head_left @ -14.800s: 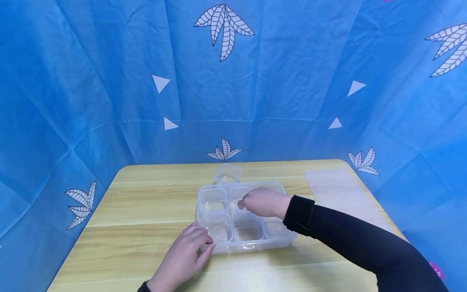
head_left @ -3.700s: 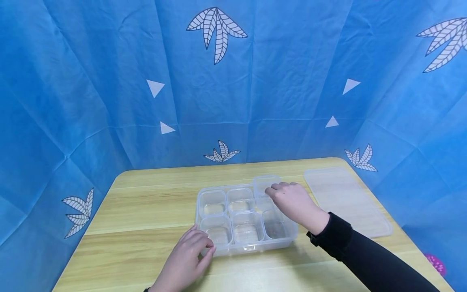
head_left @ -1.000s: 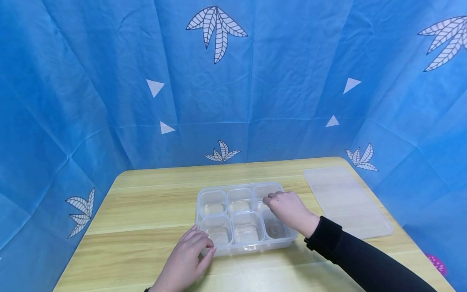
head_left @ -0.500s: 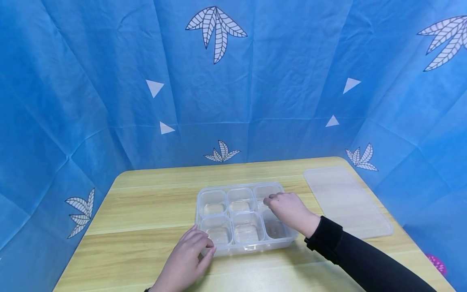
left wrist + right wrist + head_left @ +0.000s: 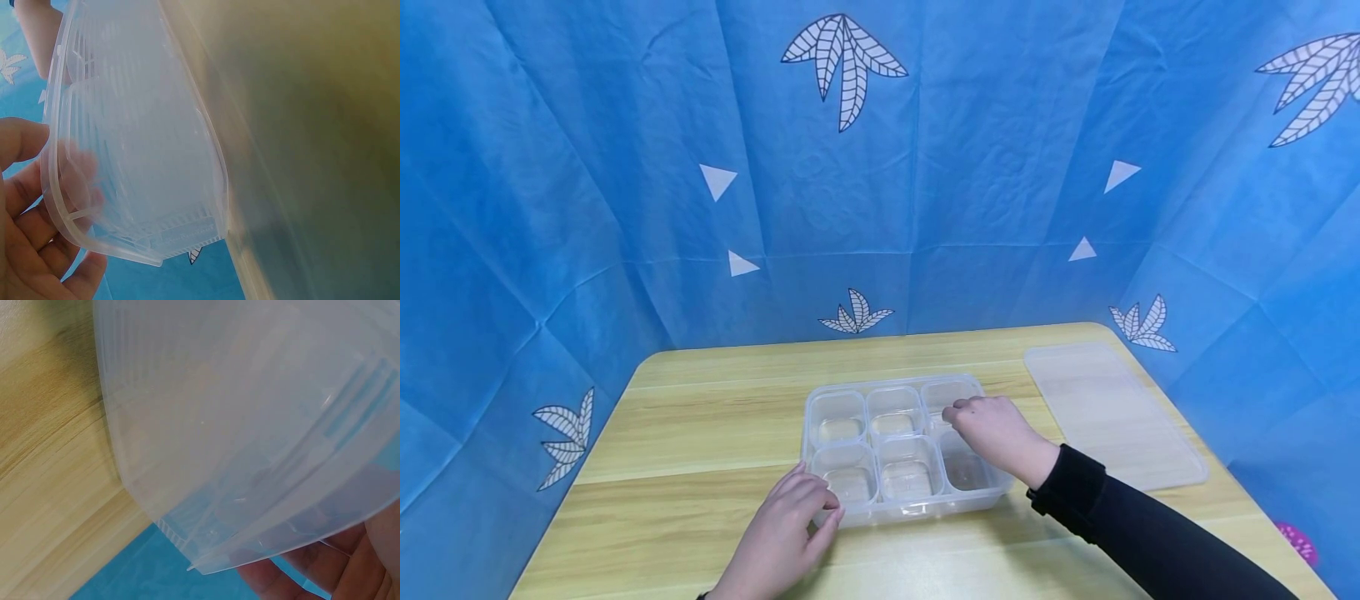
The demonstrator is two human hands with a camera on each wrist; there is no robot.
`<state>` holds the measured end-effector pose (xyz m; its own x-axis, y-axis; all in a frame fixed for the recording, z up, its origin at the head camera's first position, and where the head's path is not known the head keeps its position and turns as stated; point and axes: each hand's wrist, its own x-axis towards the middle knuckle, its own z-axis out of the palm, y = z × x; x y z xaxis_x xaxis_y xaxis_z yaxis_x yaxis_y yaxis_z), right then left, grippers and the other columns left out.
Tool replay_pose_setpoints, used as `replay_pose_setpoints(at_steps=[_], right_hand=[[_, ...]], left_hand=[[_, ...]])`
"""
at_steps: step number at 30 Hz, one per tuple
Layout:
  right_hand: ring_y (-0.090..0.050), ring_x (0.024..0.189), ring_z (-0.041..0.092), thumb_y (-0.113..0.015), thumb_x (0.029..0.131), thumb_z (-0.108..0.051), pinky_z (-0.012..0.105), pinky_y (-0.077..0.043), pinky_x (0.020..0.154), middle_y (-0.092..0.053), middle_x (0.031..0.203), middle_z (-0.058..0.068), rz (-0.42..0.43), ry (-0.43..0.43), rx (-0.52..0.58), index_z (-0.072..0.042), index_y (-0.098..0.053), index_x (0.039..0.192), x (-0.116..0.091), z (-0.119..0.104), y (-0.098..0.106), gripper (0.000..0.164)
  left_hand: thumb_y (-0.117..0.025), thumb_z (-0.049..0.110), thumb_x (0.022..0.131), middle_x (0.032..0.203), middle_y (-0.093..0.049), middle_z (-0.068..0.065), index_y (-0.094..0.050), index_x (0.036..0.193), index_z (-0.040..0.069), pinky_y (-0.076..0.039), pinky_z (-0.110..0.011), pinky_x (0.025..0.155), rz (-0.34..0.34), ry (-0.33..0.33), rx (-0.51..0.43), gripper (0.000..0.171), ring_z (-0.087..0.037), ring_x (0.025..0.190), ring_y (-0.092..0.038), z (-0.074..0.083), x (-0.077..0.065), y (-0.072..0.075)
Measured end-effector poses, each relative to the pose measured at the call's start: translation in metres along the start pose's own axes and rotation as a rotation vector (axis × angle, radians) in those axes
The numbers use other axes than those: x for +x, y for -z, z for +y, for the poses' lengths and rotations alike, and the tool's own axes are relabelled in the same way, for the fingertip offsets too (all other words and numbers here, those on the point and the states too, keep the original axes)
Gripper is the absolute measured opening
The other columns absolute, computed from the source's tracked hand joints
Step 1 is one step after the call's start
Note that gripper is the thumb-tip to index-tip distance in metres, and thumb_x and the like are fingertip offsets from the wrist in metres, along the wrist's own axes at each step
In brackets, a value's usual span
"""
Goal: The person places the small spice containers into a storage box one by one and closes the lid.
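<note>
A clear plastic box [image 5: 917, 510] sits on the table, with small clear square containers standing inside it in two rows. My left hand [image 5: 786, 529] grips its near left corner, thumb at the rim and fingers around the side wall, as the left wrist view shows. At the back right, my right hand [image 5: 992, 429] reaches over the box and pinches the near edge of a small container [image 5: 951, 389] seated there. The front right space [image 5: 964, 473] looks darker than the others, partly covered by this hand. In the right wrist view, the translucent wall [image 5: 206, 425] hides most fingertips.
A flat translucent lid [image 5: 1112, 417] lies on the right of the wooden table [image 5: 700, 417]. Blue cloth [image 5: 850, 208] with leaf prints hangs behind and along both sides.
The small container once standing behind the box is gone from there, and the front middle space holds one. The raised back right container has come down into the box. Lately both hands stay still.
</note>
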<state>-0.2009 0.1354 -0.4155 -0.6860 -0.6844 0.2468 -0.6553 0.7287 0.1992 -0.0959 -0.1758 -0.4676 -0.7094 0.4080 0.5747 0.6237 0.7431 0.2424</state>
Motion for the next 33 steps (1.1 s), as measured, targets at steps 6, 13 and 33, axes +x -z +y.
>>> replay_pose_setpoints(at_steps=[6,13,33], right_hand=[[-0.051,0.056,0.009,-0.065,0.085,0.007,0.029,-0.039,0.039,-0.056,0.067,-0.005,0.006,-0.004,-0.001,-0.017,-0.065,0.079,0.0000,-0.0001,-0.0011,0.025],[-0.050,0.055,0.008,-0.065,0.085,0.008,0.028,-0.039,0.039,-0.057,0.068,-0.006,0.015,-0.003,0.002,-0.018,-0.065,0.079,-0.0004,0.0001,-0.0021,0.026],[-0.045,0.055,0.007,-0.065,0.086,0.008,0.026,-0.036,0.038,-0.052,0.066,-0.007,0.035,-0.013,0.009,-0.017,-0.065,0.078,-0.0011,0.0024,0.0017,0.026]], left_hand=[[-0.081,0.017,0.081,0.087,-0.063,0.015,-0.066,0.081,0.022,-0.040,-0.044,0.111,0.006,-0.002,0.005,0.015,-0.005,0.093,-0.062,-0.0014,-0.0008,-0.0011],[-0.080,0.017,0.081,0.087,-0.063,0.015,-0.066,0.081,0.021,-0.039,-0.043,0.111,0.020,-0.010,0.002,0.014,-0.005,0.093,-0.062,-0.0024,-0.0010,-0.0016],[-0.081,0.017,0.080,0.086,-0.062,0.015,-0.066,0.081,0.022,-0.039,-0.044,0.111,0.004,-0.001,0.007,0.015,-0.005,0.093,-0.061,-0.0026,-0.0004,-0.0026]])
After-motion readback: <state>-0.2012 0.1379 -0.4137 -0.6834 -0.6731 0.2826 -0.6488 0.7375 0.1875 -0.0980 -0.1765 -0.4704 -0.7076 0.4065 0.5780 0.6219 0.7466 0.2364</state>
